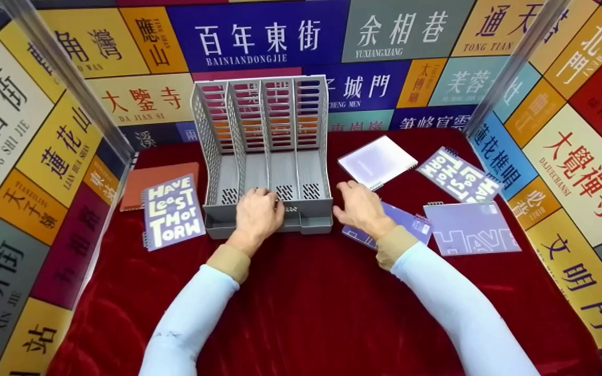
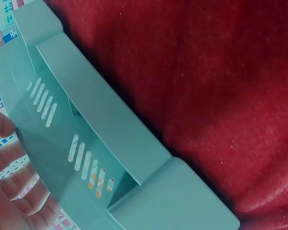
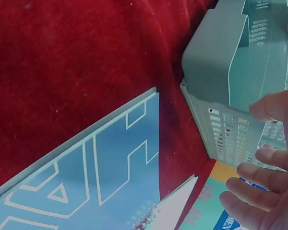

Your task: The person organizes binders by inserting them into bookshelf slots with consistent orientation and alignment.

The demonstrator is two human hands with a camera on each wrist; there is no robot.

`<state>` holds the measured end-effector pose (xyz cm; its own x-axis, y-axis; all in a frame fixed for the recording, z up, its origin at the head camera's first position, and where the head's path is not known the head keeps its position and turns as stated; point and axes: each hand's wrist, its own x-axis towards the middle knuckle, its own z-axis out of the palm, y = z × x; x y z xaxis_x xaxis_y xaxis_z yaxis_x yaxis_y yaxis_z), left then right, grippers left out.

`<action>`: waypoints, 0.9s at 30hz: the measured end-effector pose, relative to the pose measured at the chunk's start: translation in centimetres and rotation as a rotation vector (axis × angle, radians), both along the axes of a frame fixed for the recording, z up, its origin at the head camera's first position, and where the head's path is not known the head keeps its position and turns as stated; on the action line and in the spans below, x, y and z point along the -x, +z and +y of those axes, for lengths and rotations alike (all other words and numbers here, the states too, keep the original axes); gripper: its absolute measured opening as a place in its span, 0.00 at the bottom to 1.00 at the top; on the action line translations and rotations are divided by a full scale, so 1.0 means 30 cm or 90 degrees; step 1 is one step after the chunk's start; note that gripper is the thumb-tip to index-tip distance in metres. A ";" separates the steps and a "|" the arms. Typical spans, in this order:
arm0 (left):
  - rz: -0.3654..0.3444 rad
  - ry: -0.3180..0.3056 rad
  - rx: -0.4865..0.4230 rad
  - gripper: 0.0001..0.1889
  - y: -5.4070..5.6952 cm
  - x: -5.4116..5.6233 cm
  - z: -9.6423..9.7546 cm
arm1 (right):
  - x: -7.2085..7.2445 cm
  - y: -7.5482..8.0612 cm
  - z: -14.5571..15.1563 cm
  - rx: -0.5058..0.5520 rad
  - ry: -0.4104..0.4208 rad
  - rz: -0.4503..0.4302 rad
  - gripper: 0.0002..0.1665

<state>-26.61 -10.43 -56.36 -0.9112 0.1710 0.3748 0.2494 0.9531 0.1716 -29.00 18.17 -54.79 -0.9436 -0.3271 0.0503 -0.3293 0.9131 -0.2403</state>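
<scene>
A grey desktop file organizer (image 1: 316,210) with several upright slots stands on red cloth, its low front tray facing me. My left hand (image 1: 259,214) is at the middle of the organizer's front panel. In the left wrist view its loosely bent fingers (image 2: 19,184) lie behind the panel's upper edge, with the thumb at that edge. Beside the organizer's right front corner is my right hand (image 1: 361,209), fingers spread and holding nothing. Its thumb (image 3: 266,106) overlaps the corner in the right wrist view. Under the right wrist lies a purple notebook (image 1: 411,223), partly hidden.
Left of the organizer, a lettered purple notebook (image 1: 174,211) overlaps an orange-brown one (image 1: 136,183). On the right lie a pale notebook (image 1: 377,161), a white-lettered notebook (image 1: 458,175) and a lilac one (image 1: 471,227). Patterned sign panels (image 1: 256,36) wall in the table.
</scene>
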 end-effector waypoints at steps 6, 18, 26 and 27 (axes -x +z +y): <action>0.004 0.010 0.003 0.15 0.000 0.005 -0.029 | 0.006 -0.003 0.033 -0.002 -0.022 -0.017 0.37; 0.013 0.047 -0.015 0.17 0.009 0.023 -0.126 | 0.021 -0.009 0.103 -0.002 -0.045 -0.024 0.34; -0.003 0.097 -0.017 0.20 0.017 0.031 -0.196 | 0.033 -0.018 0.151 -0.012 -0.052 -0.026 0.35; 0.000 0.100 -0.020 0.20 0.016 0.031 -0.205 | 0.033 -0.021 0.157 -0.012 -0.053 -0.026 0.35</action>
<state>-27.55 -16.59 -55.88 -0.9258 0.0139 0.3778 0.0972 0.9745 0.2022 -30.00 22.90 -55.42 -0.9689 -0.2475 0.0054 -0.2419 0.9417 -0.2338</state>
